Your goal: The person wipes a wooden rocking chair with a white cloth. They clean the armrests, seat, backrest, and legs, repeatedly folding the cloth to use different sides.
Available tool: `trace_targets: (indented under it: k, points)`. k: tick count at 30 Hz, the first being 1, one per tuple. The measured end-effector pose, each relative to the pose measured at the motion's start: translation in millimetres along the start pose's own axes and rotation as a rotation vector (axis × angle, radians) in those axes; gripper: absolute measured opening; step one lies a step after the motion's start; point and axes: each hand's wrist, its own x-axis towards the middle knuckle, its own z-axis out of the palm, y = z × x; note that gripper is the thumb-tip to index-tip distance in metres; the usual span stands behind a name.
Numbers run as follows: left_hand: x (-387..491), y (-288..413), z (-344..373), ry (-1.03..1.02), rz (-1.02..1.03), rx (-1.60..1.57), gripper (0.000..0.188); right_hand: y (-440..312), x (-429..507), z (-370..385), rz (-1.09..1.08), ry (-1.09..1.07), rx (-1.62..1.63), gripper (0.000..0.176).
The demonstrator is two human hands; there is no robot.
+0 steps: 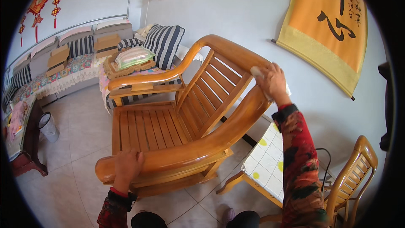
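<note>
A varnished wooden armchair (190,152) with a slatted seat and back stands before me. My left hand (129,164) rests over the front end of its near armrest, with the fingers curled on the wood. At the upper corner, where that armrest meets the top rail, my right hand (272,80) presses a pale cloth (258,71) against the surface. Part of the cloth shows on both sides of the hand; the rest is hidden under the palm and fingers.
A low table with a checked cover (265,161) stands at the right, beside a slatted wooden chair (351,167). Behind the armchair is a long sofa (79,82) with striped cushions (164,46). A waste bin (49,128) stands left; a scroll (326,38) hangs on the wall.
</note>
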Motion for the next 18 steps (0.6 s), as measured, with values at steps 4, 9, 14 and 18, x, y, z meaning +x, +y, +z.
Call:
trace_targets:
  k: [4,9,14,18]
  points:
    - [-0.8,1.3,1.9,0.020,0.009,0.004,0.027,5.3,22.2,-1.0,0.019,-0.010,-0.096,0.043]
    - [0.8,4.1,-0.8,0.056,0.034,-0.020,0.027,-13.2,7.6,2.4,-0.146,-0.265,-0.232,0.042]
    - [-2.6,4.6,-5.6,0.007,-0.015,-0.041,0.029,-77.1,-32.4,36.0,-0.194,-0.428,-0.319,0.044]
    - [-2.7,1.8,-3.7,-0.003,-0.012,0.004,0.032,-176.0,-117.0,62.7,-0.330,-0.618,-0.285,0.035]
